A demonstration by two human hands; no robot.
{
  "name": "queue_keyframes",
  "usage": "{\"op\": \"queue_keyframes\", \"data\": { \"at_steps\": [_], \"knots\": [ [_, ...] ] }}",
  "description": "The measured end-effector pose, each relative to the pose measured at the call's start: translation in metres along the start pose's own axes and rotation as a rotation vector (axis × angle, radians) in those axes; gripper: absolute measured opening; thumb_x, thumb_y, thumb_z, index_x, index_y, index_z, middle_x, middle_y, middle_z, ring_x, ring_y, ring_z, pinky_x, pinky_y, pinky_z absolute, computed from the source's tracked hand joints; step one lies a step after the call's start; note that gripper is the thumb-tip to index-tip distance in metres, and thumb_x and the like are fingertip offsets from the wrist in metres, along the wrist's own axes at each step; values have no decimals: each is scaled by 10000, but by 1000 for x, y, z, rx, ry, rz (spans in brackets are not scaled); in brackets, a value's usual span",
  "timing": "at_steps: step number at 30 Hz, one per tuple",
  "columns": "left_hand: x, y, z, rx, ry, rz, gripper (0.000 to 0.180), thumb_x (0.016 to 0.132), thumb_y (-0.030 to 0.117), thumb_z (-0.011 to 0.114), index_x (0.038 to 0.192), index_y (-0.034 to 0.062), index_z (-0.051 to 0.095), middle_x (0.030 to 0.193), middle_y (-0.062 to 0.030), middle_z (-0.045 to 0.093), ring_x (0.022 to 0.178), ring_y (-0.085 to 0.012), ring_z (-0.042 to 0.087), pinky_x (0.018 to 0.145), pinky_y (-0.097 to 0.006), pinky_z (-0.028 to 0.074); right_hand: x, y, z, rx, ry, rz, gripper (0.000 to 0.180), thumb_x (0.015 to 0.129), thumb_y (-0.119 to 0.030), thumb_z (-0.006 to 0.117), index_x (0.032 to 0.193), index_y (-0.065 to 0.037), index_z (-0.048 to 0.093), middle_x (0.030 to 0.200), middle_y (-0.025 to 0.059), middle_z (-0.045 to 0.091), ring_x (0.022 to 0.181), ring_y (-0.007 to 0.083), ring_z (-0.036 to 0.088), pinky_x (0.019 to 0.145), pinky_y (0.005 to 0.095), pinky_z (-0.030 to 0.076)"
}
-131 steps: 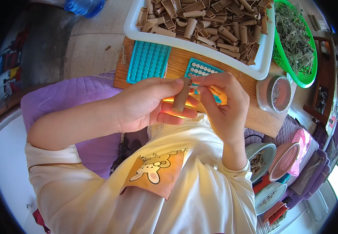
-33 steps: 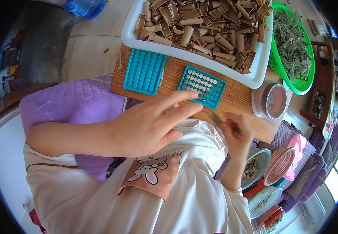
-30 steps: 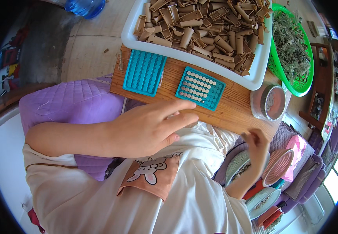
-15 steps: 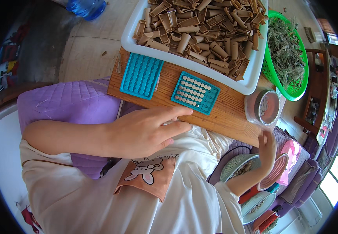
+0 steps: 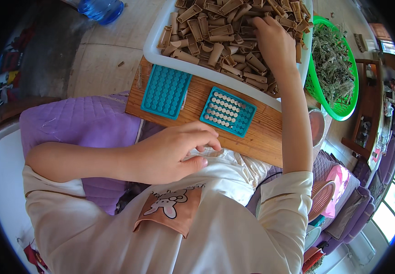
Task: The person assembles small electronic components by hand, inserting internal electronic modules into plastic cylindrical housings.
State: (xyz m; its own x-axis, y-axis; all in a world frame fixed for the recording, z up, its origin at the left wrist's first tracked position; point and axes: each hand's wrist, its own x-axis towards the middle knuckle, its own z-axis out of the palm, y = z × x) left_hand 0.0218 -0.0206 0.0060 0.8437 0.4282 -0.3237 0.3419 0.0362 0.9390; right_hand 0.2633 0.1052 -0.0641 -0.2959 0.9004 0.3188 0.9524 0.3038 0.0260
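Observation:
My right hand [image 5: 272,39] reaches far forward into the white tray [image 5: 154,50], its fingers down among the brown rolled paper tubes [image 5: 215,32]; I cannot tell whether it grips one. My left hand [image 5: 172,153] rests empty in my lap, fingers loosely curled, at the near edge of the wooden board [image 5: 261,132]. Two teal hole-grid holders lie on that board: the right holder [image 5: 228,111] is filled with several pale tube ends, the left holder [image 5: 166,91] looks empty.
A green basket [image 5: 343,109] of dried herbs stands to the right of the tray. A round lidded container [image 5: 317,127] sits by the board's right end. A blue water bottle [image 5: 101,8] lies far left. Bowls and a pink cloth [image 5: 339,182] crowd the lower right.
My right hand has swung from the lower right by the bowls up and forward into the tray of tubes. My left hand has stayed in my lap, and it no longer holds a tube.

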Motion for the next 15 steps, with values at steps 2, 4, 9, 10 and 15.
{"op": "queue_keyframes", "data": {
  "at_steps": [2, 4, 9, 10, 15],
  "knots": [
    [1, -1, -1, -54, -18, -36, 266, 783, 52, 508, 1046, 40, 472, 1124, -84, 402, 852, -146, 505, 692, -255, 452, -6, 2, -1, 11, 14, 25, 204, 744, -86, 528, 944, -124, 549, 864, 59, 573, 671, 275, 563, 598, 333, 470],
    [1, -4, -1, -186, 20, -145, 314, 815, 95, 495, 1117, 53, 420, 1114, -60, 408, 847, -112, 492, 697, -225, 429, -19, -3, -8, 414, 220, 134, 126, 710, -66, 559, 833, -86, 576, 738, 86, 577, 667, 249, 568, 569, 316, 457],
    [3, -4, -2, -485, 449, -22, 412, 835, 176, 496, 1197, 67, 332, 1075, -30, 441, 769, -76, 458, 625, -183, 384, -64, -82, -53, 1320, -140, 511, 92, 709, -33, 575, 758, -17, 498, 626, 31, 551, 560, 64, 508, 507, 199, 417],
    [3, 0, -6, -484, 527, 17, 444, 836, 198, 499, 1215, 68, 307, 1061, -26, 450, 740, -68, 445, 597, -176, 370, -71, -98, -66, 1421, -233, 502, 162, 696, -27, 592, 777, -21, 452, 626, 35, 535, 565, 65, 505, 504, 206, 423],
    [7, 10, -23, -292, 305, -63, 373, 842, 248, 486, 1147, 61, 380, 997, 0, 468, 689, -36, 409, 569, -168, 353, -84, -119, -73, 1735, -259, 549, 184, 727, -26, 572, 822, 4, 417, 643, 43, 532, 606, 56, 516, 531, 214, 436]
  ]
}}
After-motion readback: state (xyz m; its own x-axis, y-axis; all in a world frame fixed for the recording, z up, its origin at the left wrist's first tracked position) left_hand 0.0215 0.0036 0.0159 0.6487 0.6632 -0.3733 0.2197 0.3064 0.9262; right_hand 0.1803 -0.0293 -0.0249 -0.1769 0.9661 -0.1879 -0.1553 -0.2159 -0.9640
